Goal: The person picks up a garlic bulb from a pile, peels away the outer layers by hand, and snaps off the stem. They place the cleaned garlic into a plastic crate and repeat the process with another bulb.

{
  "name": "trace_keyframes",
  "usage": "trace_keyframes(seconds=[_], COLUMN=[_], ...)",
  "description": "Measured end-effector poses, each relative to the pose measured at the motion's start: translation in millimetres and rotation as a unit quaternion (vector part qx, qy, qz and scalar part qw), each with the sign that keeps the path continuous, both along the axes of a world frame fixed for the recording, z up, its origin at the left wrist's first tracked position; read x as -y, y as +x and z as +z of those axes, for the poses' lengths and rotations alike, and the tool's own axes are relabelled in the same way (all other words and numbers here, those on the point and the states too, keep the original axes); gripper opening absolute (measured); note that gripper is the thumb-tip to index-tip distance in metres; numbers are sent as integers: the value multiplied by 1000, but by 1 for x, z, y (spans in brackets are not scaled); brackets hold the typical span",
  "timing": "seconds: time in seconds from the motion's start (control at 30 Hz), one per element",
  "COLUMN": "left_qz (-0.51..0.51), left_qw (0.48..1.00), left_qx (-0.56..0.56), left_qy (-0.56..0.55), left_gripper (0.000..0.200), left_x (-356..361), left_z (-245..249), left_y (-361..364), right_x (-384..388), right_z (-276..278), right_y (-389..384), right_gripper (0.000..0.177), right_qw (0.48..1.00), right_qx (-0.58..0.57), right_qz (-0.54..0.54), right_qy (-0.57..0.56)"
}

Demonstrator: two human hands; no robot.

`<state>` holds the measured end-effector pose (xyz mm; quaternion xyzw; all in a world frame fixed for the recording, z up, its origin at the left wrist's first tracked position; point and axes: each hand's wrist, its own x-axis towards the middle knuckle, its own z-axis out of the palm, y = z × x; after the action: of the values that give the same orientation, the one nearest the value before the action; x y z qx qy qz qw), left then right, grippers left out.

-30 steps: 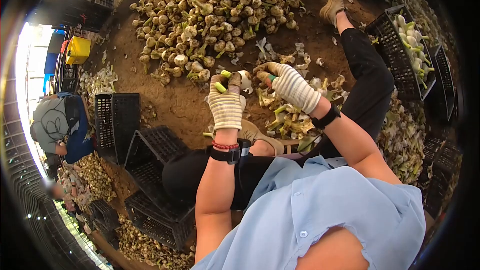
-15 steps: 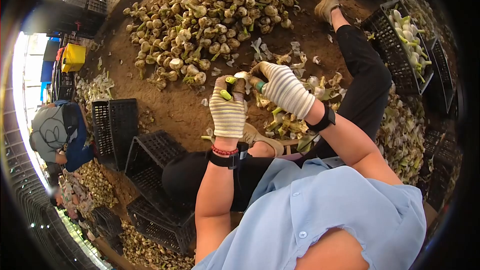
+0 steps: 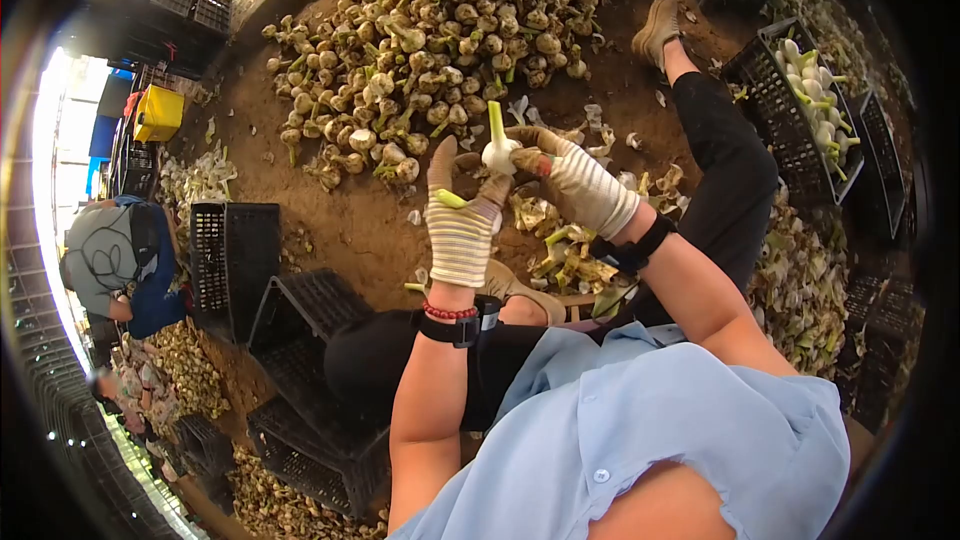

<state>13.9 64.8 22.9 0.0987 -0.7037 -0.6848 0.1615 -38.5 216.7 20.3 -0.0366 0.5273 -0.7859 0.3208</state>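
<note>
A pale garlic bulb (image 3: 498, 154) with its green stem pointing up is between my two gloved hands, over the dirt floor. The fingers of my right hand (image 3: 580, 185) close on the bulb from the right; a small red patch shows at those fingers. My left hand (image 3: 462, 215) is on the other side, its thumb right under the bulb and its other fingers raised. Across the left palm lies a short green garlic stem (image 3: 451, 199), held in the bent hand. Beyond the hands spreads a large heap of unpeeled garlic (image 3: 450, 35).
At right, a black crate (image 3: 790, 120) holds cleaned garlic. Peeled skins and stems (image 3: 570, 250) lie by my legs. Black crates (image 3: 235, 265) stand at left, near a yellow container (image 3: 160, 113). A person (image 3: 115, 260) bends at the far left.
The garlic bulb has come up into clear view with its stem upright. My right hand has turned and closed round it, and the left fingers have straightened upward.
</note>
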Motion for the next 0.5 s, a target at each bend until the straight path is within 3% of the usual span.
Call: trace_keyframes(seconds=[0.03,0.07,0.1,0.17,0.2,0.23,0.3,0.33,0.43,0.5], left_qz=[1,-44,-88,-98,-94,-89,-92,-97,-116,-104], left_qw=[1000,994,975,979,982,983,991,995,993,993], left_qx=[-3,35,73,69,102,136,79,23,19,0], left_qy=[0,95,190,162,126,90,59,29,10,-50], left_gripper=[53,53,52,52,56,59,61,62,53,57], left_x=[-1,-2,-2,1,3,4,6,7,7,8], left_z=[2,4,6,7,9,12,1,-2,-1,7], left_y=[1,3,4,3,4,5,6,7,6,6], right_x=[3,5,5,6,-1,-4,-7,-7,-5,-1], right_z=[-3,-5,-5,-2,2,4,9,13,24,25], right_y=[4,8,10,13,11,8,0,-3,-5,-9], right_gripper=[52,54,54,51,54,54,58,62,69,73], right_qw=[995,979,980,985,998,998,992,993,988,991], right_qx=[43,85,83,59,-46,-47,-127,-115,-149,-122], right_qz=[-4,-8,-6,-12,5,6,4,13,51,44], right_qy=[-92,-183,-182,-160,-43,-42,5,26,5,24])
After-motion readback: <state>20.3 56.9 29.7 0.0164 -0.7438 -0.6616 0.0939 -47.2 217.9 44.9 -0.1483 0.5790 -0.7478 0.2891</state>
